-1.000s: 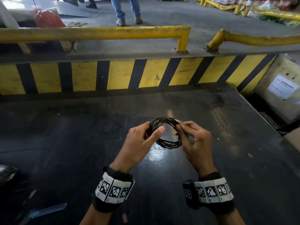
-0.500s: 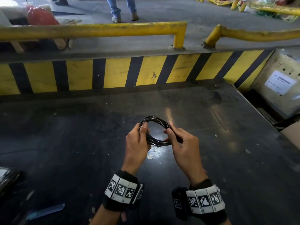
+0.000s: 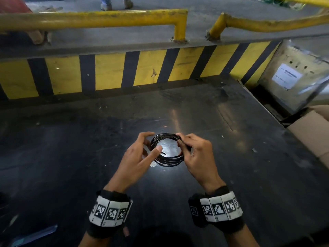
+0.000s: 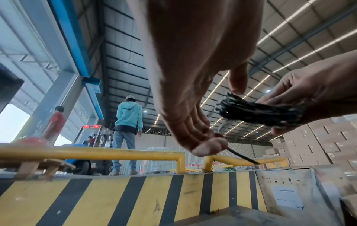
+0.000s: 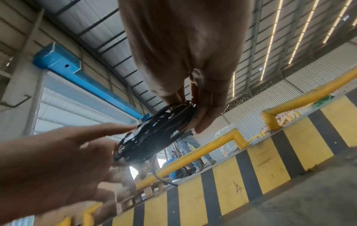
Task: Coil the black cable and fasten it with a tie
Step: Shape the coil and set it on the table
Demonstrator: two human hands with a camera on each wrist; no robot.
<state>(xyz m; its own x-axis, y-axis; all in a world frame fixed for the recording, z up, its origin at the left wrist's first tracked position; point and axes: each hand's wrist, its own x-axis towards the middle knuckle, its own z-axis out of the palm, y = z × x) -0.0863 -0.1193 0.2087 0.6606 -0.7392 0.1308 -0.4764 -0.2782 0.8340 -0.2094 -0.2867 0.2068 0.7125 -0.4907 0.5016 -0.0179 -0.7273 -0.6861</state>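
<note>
fingers (image 3: 185, 142) of the right hand (image 3: 199, 157) are pinching the right side of the coiled thin black cable (image 3: 167, 150), holding it above the dark scuffed tabletop (image 3: 71, 139) in the head view; left hand (image 3: 137, 157) is reaching w/ fingers spread, thumb across the loop.

left wrist view: left fingertips (image 4: 208, 146) are nipping a short black strand (image 4: 243, 156), prob the tie or a loose end, can't tell which.

right wrist view: loops are fanning out a bit. best to be keeping the pinch tight while wrapping the strand round the bundle.
</note>
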